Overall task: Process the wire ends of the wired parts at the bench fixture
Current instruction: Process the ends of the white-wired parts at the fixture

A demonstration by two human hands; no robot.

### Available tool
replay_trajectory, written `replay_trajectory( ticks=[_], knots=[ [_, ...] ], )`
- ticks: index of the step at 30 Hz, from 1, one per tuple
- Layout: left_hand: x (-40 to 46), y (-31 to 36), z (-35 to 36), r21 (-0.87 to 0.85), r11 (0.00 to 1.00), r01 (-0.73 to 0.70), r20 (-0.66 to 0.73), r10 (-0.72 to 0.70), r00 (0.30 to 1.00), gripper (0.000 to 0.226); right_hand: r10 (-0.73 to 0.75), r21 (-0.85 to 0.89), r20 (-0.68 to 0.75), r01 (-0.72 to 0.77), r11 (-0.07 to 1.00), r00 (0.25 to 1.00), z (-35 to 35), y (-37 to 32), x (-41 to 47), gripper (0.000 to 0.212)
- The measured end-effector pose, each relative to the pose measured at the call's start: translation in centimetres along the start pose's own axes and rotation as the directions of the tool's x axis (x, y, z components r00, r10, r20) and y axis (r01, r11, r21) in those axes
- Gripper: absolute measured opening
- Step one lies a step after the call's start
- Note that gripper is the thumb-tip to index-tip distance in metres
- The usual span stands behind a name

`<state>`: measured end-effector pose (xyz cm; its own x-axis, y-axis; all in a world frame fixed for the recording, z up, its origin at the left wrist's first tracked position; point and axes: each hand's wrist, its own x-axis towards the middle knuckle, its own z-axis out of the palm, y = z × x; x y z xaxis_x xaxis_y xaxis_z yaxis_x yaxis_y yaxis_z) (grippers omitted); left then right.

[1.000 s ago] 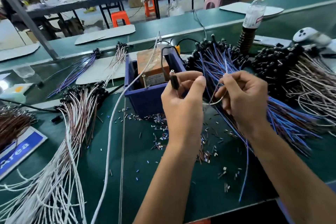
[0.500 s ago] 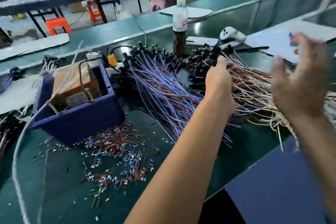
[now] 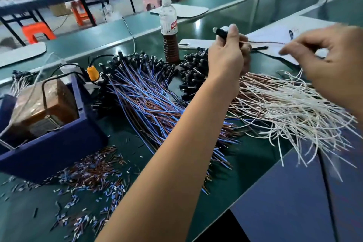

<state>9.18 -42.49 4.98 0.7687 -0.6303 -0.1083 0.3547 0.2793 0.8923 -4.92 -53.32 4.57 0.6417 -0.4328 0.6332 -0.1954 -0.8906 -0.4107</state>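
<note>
The left hand [image 3: 227,55] is closed around a small black cylindrical wired part [image 3: 221,32], lifted above the green bench [image 3: 125,41]; its thin brown-and-white lead [image 3: 263,42] runs rightward toward the right hand [image 3: 330,63], whose blurred fingers curl loosely near the lead, though I cannot tell whether they pinch it. Under both hands lies a spread of white and brown wires [image 3: 290,108], with a heap of black-capped blue and brown wires [image 3: 145,94] beside it. A plastic bottle of dark liquid [image 3: 170,31] stands just behind. The blue bin [image 3: 49,149] holding a brown fixture block [image 3: 39,104] sits far left, cut insulation scraps [image 3: 88,179] scattered before it.
</note>
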Motion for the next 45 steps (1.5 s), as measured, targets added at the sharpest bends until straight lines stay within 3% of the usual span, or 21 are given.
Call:
replay_trajectory(
  ticks=[3, 6, 8, 9, 10, 12, 14, 17, 19, 20, 22, 24, 27, 29, 32, 34, 38, 41, 43, 45],
  knots=[
    [0.8, 0.3, 0.4, -0.027, 0.999, 0.03, -0.036, -0.031, 0.999, 0.031, 0.023, -0.045, 0.02, -0.022, 0.999, 1.0, -0.3, 1.2, 1.0, 0.032],
    [1.9, -0.2, -0.3, -0.095, 0.99, 0.108, -0.146, -0.121, 0.982, 0.029, 0.128, -0.195, 0.197, -0.089, 0.977, 0.972, 2.3, 2.5, 1.3, 0.021],
    [2.6, -0.8, -0.7, -0.112, 0.982, 0.154, -0.223, -0.176, 0.959, 0.015, 0.191, -0.261, 0.234, -0.128, 0.957, 0.953, 4.9, 3.1, 1.0, 0.025],
    [2.5, -0.9, -0.8, -0.104, 0.981, 0.166, -0.247, -0.187, 0.951, 0.005, 0.21, -0.297, 0.246, -0.133, 0.945, 0.946, 6.2, 3.3, 0.9, 0.031],
    [2.4, -1.3, -1.0, -0.079, 0.982, 0.174, -0.274, -0.189, 0.943, 0.012, 0.236, -0.358, 0.301, -0.12, 0.926, 0.924, 7.5, 3.4, 0.6, 0.04],
    [2.2, -2.0, -1.4, -0.052, 0.985, 0.162, -0.274, -0.17, 0.947, 0.011, 0.324, -0.473, 0.486, -0.067, 0.879, 0.812, 9.7, 3.4, 0.1, 0.073],
    [1.9, -2.4, -1.4, 0.042, 0.986, 0.162, -0.256, -0.146, 0.956, 0.011, 0.398, -0.516, 0.567, -0.065, 0.854, 0.721, 10.8, 3.5, -0.2, 0.105],
    [1.6, -2.3, -1.7, 0.25, 0.965, 0.082, -0.265, -0.013, 0.964, 0.016, 0.4, -0.5, 0.597, -0.068, 0.863, 0.696, 11.0, 3.6, 0.1, 0.121],
    [1.1, -1.7, -2.2, 0.327, 0.943, 0.065, -0.248, 0.02, 0.969, 0.023, 0.392, -0.489, 0.573, -0.084, 0.868, 0.719, 10.6, 3.4, 0.1, 0.111],
    [0.7, -1.4, -2.6, 0.335, 0.94, 0.06, -0.231, 0.021, 0.973, 0.026, 0.368, -0.472, 0.526, -0.096, 0.876, 0.767, 10.5, 3.1, 0.1, 0.1],
    [-0.4, -0.8, -3.8, 0.359, 0.932, 0.053, -0.172, 0.01, 0.985, 0.029, 0.278, -0.384, 0.341, -0.137, 0.913, 0.898, 10.5, 2.2, 0.0, 0.074],
    [-1.9, 0.1, -5.3, 0.415, 0.907, 0.072, -0.1, -0.033, 0.994, 0.026, 0.174, -0.276, 0.156, -0.126, 0.953, 0.972, 10.7, 0.5, 0.0, 0.049],
    [-5.1, 2.5, -9.3, 0.511, 0.855, 0.094, -0.006, -0.107, 0.994, 0.011, 0.006, -0.156, 0.037, 0.0, 0.988, 0.999, 11.6, -4.7, -0.7, 0.021],
    [-7.5, 4.1, -12.1, 0.587, 0.806, 0.071, 0.041, -0.117, 0.992, 0.009, -0.106, -0.066, 0.087, 0.112, 0.992, 0.991, 12.4, -8.7, -1.7, 0.017],
    [-11.7, 6.3, -17.9, 0.646, 0.762, 0.037, 0.0, -0.049, 0.999, 0.024, -0.334, 0.167, 0.219, 0.302, 0.939, 0.917, 14.9, -16.6, -4.2, 0.024],
    [-14.1, 7.8, -21.5, 0.69, 0.721, 0.063, -0.062, -0.029, 0.998, 0.032, -0.433, 0.281, 0.22, 0.369, 0.886, 0.874, 16.4, -21.1, -5.9, 0.024],
    [-19.7, 10.5, -29.5, 0.768, 0.609, 0.198, -0.261, 0.016, 0.965, 0.033, -0.495, 0.472, 0.449, 0.273, 0.838, 0.744, 20.0, -29.7, -9.5, 0.023],
    [-22.9, 11.5, -34.2, 0.82, 0.415, 0.393, -0.457, 0.062, 0.887, 0.023, -0.528, 0.526, 0.62, 0.192, 0.828, 0.58, 22.1, -35.2, -11.7, 0.027],
    [-24.7, 11.9, -36.7, 0.83, 0.218, 0.514, -0.552, 0.179, 0.815, 0.011, -0.555, 0.549, 0.671, 0.174, 0.818, 0.492, 23.3, -38.9, -13.2, 0.022],
    [-25.8, 12.2, -38.5, 0.786, 0.067, 0.615, -0.593, 0.364, 0.718, 0.015, -0.549, 0.57, 0.704, 0.103, 0.815, 0.451, 24.6, -41.9, -14.6, 0.021]
  ],
)
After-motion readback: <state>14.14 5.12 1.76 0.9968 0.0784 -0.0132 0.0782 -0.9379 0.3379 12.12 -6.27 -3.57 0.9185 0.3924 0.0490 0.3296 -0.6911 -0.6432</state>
